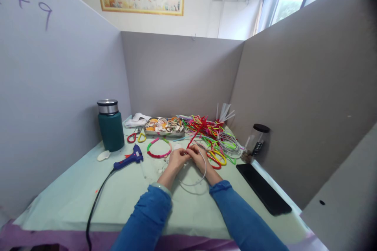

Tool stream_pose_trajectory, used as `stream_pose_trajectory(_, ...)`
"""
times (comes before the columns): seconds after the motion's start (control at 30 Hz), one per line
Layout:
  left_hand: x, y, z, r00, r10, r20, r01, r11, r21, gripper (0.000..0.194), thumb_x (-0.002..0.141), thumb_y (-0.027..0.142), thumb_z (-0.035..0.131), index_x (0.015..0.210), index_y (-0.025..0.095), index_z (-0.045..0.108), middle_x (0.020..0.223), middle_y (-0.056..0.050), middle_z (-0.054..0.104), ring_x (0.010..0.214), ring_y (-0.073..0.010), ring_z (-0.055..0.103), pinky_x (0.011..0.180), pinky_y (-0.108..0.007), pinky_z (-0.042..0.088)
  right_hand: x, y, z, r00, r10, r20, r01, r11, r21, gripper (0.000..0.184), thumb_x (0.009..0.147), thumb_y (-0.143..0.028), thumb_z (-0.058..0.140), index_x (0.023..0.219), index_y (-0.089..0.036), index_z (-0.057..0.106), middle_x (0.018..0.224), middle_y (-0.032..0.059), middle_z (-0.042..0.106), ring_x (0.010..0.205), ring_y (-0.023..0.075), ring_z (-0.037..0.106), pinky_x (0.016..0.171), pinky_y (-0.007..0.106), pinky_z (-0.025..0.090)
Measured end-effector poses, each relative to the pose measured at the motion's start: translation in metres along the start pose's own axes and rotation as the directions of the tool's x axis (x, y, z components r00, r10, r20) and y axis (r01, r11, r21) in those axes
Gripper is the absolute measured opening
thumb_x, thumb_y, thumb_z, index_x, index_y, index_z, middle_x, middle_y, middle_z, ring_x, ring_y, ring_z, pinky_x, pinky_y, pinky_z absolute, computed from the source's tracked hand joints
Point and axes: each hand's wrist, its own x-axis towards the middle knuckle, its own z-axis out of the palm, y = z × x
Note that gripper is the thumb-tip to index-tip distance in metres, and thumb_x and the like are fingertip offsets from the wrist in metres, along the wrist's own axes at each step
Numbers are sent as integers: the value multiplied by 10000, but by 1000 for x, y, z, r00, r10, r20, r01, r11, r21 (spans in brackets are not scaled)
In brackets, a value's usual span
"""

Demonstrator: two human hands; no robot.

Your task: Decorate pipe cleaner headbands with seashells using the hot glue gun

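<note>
Close together over the middle of the table, my left hand (178, 160) and my right hand (199, 156) pinch at one spot. A fuzzy red pipe cleaner (193, 138) rises from between the fingertips toward the back. A pale grey wire (194, 185) curves from the fingers down below the hands in a loose loop. Which fingers grip the wire and which the pipe cleaner is partly hidden. Left of my hands lies a ring wrapped in pink, green and red (159, 156). Red-and-yellow-handled scissors (218, 159) lie just right of my right hand.
A blue glue gun (129, 158) with a black cord lies left, near a teal bottle (110, 127). Behind are a metal tray of shells (163, 134), more scissors (136, 137), heaped pipe cleaners (206, 125) and coiled wire (229, 144). Right stand a clear jar (258, 141) and a black phone (263, 189).
</note>
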Motion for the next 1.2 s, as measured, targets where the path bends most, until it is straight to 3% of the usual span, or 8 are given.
stream_pose_trajectory(0.27, -3, 8, -4, 999, -31, -22, 30, 999, -24, 145, 687, 277, 655, 660, 142, 698, 555, -12, 593, 589, -146, 510, 566, -234, 322, -1, -2, 1, 995, 96, -23, -92, 987, 131, 282, 765, -481, 587, 776, -199, 597, 527, -41, 475, 485, 132, 421, 475, 259, 317)
stream_pose_trajectory(0.5, -5, 14, -5, 987, -160, -31, 156, 983, -97, 190, 687, 253, 689, 546, 145, 620, 414, 40, 439, 470, -105, 403, 476, -216, 249, -2, -1, 0, 995, 102, -16, -100, 990, 100, 294, 750, -492, 608, 724, -201, 578, 497, -53, 439, 451, 117, 379, 453, 253, 290)
stream_pose_trajectory(0.8, -7, 19, -6, 931, -318, 176, 360, 876, -321, 285, 750, 363, 666, 617, 139, 549, 408, 55, 378, 340, -43, 262, 383, -213, 119, -2, -1, -3, 995, 90, -44, -87, 995, 53, 277, 765, -451, 583, 671, -193, 550, 482, -54, 438, 467, 118, 379, 469, 250, 292)
stream_pose_trajectory(1.2, -7, 25, -11, 893, -361, 269, 449, 755, -478, 188, 738, 263, 609, 650, 142, 495, 498, 43, 446, 333, -22, 264, 339, -185, 71, -7, -19, -2, 994, 105, -4, -104, 986, 128, 379, 732, -556, 605, 657, -191, 532, 491, -50, 425, 455, 103, 350, 438, 243, 258)
